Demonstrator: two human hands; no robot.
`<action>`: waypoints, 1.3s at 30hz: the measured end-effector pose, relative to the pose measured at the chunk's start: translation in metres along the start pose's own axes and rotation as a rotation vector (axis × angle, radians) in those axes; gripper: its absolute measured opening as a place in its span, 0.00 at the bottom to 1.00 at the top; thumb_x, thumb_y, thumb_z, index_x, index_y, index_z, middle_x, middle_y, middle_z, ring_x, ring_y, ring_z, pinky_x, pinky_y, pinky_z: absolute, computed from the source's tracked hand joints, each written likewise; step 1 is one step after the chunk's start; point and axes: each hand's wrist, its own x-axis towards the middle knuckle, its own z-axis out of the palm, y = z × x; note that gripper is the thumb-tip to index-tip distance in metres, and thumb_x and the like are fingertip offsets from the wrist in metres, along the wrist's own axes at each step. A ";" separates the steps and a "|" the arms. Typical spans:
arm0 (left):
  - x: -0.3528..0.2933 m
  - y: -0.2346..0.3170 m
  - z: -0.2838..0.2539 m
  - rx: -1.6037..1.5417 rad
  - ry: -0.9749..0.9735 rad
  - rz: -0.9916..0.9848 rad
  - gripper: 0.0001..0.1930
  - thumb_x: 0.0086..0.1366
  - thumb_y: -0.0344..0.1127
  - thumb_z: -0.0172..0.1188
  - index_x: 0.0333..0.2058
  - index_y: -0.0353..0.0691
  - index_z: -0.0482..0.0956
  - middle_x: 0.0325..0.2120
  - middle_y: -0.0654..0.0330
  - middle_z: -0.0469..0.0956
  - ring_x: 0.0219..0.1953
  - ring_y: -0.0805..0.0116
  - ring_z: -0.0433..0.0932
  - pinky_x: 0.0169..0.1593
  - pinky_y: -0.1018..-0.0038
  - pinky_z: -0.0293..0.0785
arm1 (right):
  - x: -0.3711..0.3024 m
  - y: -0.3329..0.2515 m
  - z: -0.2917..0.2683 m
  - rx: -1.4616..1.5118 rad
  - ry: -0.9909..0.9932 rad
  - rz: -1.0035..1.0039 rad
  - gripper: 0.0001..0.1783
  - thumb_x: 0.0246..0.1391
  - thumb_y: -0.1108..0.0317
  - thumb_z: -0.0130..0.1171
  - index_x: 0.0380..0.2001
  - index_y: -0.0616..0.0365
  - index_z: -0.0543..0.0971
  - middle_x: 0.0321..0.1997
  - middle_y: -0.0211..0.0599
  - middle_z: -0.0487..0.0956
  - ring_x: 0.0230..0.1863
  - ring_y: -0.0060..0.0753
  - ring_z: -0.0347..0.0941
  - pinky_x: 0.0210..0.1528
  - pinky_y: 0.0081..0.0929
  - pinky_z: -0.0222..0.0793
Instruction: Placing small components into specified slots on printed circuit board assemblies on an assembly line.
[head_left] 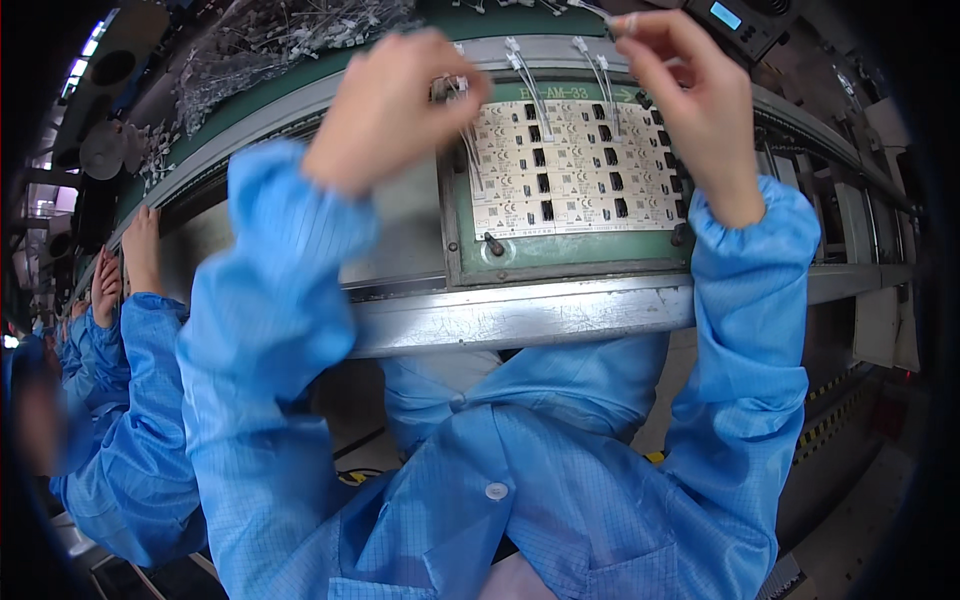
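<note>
A panel of white circuit boards (581, 190) with black components lies in a green fixture (590, 252) in front of me. Thin wire leads (538, 98) with white connectors stand along the panel's far side. My right hand (705, 115) is above the panel's far right corner, its thumb and fingers pinched on a wire lead (598, 12) that reaches to the picture's top. Over the far left corner hovers my left hand (395, 112), bent inward and blurred by motion. Small connector ends show by its fingertips, but whether it holds one is unclear.
Clear plastic bags heaped with white wire leads (290, 45) lie beyond the line at the far left. A metal rail (540, 315) runs between me and the fixture. A device with a lit blue display (725, 15) stands far right. At left a co-worker's hand (142, 250) reaches forward.
</note>
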 end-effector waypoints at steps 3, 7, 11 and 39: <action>0.057 -0.030 0.002 0.089 0.081 -0.282 0.11 0.63 0.37 0.66 0.43 0.42 0.85 0.38 0.55 0.86 0.39 0.62 0.84 0.46 0.65 0.77 | -0.011 -0.019 0.012 -0.087 -0.132 0.017 0.07 0.63 0.72 0.63 0.43 0.63 0.82 0.37 0.37 0.87 0.38 0.25 0.85 0.39 0.22 0.78; 0.099 -0.064 0.057 0.451 0.123 -0.404 0.12 0.59 0.43 0.65 0.39 0.46 0.84 0.35 0.52 0.85 0.42 0.54 0.85 0.49 0.53 0.76 | -0.038 -0.020 0.027 -0.017 -0.195 0.128 0.07 0.60 0.73 0.65 0.39 0.65 0.80 0.35 0.39 0.87 0.40 0.32 0.87 0.42 0.25 0.80; 0.107 -0.080 0.070 0.441 0.279 -0.137 0.07 0.58 0.40 0.63 0.34 0.46 0.84 0.32 0.55 0.86 0.41 0.52 0.85 0.49 0.51 0.76 | -0.045 -0.023 0.032 0.058 -0.311 0.239 0.07 0.58 0.73 0.67 0.37 0.64 0.81 0.33 0.39 0.84 0.36 0.32 0.83 0.40 0.26 0.78; 0.123 -0.067 0.021 -0.639 0.458 -0.144 0.08 0.63 0.29 0.64 0.39 0.32 0.83 0.32 0.55 0.86 0.33 0.71 0.84 0.36 0.76 0.79 | -0.052 -0.014 0.034 -0.310 -0.354 0.022 0.06 0.52 0.70 0.70 0.32 0.58 0.83 0.28 0.29 0.78 0.33 0.30 0.71 0.42 0.31 0.61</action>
